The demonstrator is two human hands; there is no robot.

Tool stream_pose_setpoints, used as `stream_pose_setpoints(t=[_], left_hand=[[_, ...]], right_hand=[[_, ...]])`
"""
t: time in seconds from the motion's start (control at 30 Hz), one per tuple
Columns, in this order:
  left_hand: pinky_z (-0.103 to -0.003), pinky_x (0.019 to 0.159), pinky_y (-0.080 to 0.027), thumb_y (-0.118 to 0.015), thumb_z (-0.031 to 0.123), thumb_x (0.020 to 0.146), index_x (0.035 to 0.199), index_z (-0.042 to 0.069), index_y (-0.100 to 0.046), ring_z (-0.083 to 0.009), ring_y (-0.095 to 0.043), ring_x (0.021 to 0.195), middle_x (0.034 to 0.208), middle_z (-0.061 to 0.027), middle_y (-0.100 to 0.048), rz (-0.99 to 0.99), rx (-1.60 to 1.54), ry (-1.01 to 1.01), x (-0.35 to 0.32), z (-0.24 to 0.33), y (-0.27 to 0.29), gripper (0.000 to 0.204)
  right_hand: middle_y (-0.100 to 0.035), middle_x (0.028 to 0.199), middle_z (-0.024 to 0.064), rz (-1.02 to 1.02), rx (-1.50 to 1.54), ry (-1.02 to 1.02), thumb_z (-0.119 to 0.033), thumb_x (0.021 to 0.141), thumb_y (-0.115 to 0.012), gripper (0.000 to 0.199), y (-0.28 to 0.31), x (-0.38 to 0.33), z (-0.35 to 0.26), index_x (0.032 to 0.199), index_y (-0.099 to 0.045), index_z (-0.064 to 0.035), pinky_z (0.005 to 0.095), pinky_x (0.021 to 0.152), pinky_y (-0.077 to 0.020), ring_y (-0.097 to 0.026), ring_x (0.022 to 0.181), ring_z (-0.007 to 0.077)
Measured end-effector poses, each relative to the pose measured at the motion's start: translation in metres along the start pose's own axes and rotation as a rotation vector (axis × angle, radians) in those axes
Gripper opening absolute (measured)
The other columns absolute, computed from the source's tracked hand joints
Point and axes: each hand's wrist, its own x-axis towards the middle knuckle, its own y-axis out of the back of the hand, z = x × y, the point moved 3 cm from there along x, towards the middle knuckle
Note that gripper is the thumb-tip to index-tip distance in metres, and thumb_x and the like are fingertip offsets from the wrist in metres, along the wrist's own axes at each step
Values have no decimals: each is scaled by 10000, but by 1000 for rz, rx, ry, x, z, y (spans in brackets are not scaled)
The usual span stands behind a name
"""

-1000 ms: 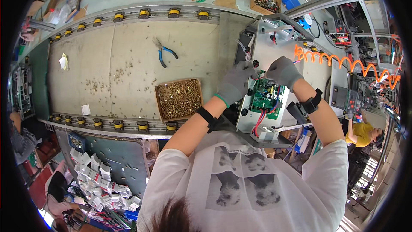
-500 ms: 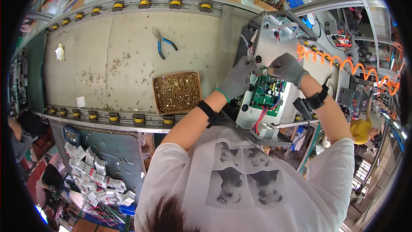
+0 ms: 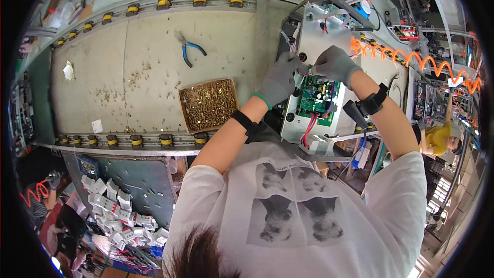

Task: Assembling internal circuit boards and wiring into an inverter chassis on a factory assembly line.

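Note:
An open metal chassis [image 3: 294, 133] lies on the roller line in front of me, with a green circuit board [image 3: 310, 104] fixed inside. My left hand [image 3: 282, 78], in a grey glove, is closed in a pinch at the chassis's left side, just above the board. Opposite it, my gloved right hand [image 3: 335, 65] is closed too, its fingertips over the board's far end. A short thin wire [image 3: 307, 74] shows between the two sets of fingertips; its ends are hidden by the gloves. Thick red and blue wires [image 3: 311, 123] run from the board's near end.
Left of the chassis stand a cardboard box of brass screws [image 3: 208, 105] and blue-handled pliers [image 3: 190, 50]. Loose screws [image 3: 139, 78] lie scattered on the worktop. An orange coiled hose [image 3: 411, 61] hangs at right. White plastic parts [image 3: 110, 203] are heaped lower left.
The whole view has shifted slightly, so the bench things appear a little up and left. Both hands stay pinched over the board, the fingertips still close together.

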Motion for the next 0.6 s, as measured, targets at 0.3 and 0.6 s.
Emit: stream_pose_setpoints(t=[0.3,0.6], left_hand=[[-434,972,-325,-594,374,782,1092,121,-611,-357,-451,1112,1169,-161,-513,-74,260,18,11,34,-11,400],[-385,890,-433,-602,258,803,1080,91,-611,-332,-519,1020,1120,-158,-516,-97,245,-21,7,37,-9,324]], right_hand=[[-637,898,46,333,746,298,-116,831,-556,329,-12,-71,94,1146,-604,-35,237,624,-494,-598,739,109],[-669,881,96,351,716,23,-343,839,-578,329,-104,-86,148,982,-681,-64,293,655,-485,-626,711,147]])
